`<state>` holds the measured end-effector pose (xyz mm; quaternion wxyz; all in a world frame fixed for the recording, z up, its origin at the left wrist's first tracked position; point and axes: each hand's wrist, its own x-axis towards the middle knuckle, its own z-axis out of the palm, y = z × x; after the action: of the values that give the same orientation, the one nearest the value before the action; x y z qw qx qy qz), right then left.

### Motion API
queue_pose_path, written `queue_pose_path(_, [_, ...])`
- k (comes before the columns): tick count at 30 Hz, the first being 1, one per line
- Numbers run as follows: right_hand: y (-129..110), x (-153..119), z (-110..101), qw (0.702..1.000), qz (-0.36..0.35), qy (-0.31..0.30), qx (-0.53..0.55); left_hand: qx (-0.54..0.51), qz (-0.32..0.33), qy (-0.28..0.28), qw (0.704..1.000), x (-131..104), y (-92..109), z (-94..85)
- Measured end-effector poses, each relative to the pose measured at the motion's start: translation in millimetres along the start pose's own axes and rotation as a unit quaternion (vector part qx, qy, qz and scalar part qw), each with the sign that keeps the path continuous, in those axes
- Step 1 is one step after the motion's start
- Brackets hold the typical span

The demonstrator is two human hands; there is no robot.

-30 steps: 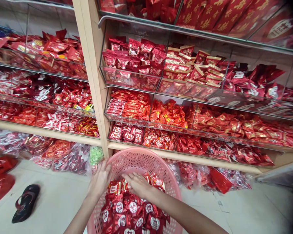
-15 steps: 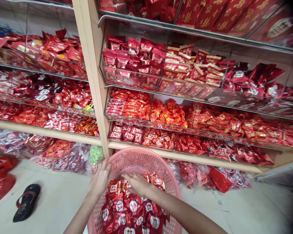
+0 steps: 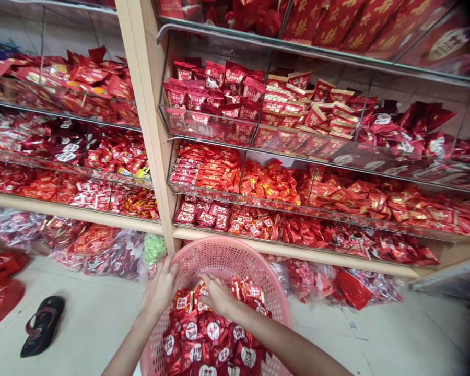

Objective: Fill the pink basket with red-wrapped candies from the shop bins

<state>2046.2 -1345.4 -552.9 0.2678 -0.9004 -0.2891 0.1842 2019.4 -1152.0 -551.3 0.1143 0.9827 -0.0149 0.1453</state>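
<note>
A round pink plastic basket with perforated sides stands on the floor in front of me. Small red packets, many with white round labels, fill its lower part. My left hand is closed over the basket's left rim, its fingers bent toward the inside. Inside the basket, my right hand is at the far side of the pile. Its fingers and thumb close around a red and gold packet there; the fingertips are partly hidden.
Clear-fronted shelves full of red-wrapped packets rise behind the basket, split by a wooden upright. Below them lie plastic bags of packets and a green bag. A dark flip-flop and red bags lie on the floor at left.
My right hand has shifted slightly to the right and its fingers, flatter before, now curl down at the red and gold packet. My left hand stays on the rim.
</note>
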Motion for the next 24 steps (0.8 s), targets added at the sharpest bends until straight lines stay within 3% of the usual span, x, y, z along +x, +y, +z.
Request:
queue_pose_path(6, [-5, -6, -5, 1.000, -0.005, -0.010, -0.011, 0.010, -0.007, -0.001, 1.000, -2, 0, 0.0])
queue_pose_path(11, [-21, -3, -14, 0.992, -0.113, 0.034, -0.054, 0.001, -0.010, -0.001, 1.000, 1, 1, -0.1])
queue_pose_path(15, [-39, 5, 1, 0.978, -0.174, 0.011, -0.114, -0.041, -0.008, -0.001, 0.999, 3, -2, -1.0])
queue_pose_path(20, [-49, 13, 29, 0.971, -0.179, 0.020, -0.154, -0.061, -0.018, -0.012, 0.998, 2, -2, -4.5])
queue_pose_path(24, [-45, 21, 30, 0.975, -0.181, 0.015, -0.130, -0.061, -0.022, -0.018, 0.998, 3, -1, -5.7])
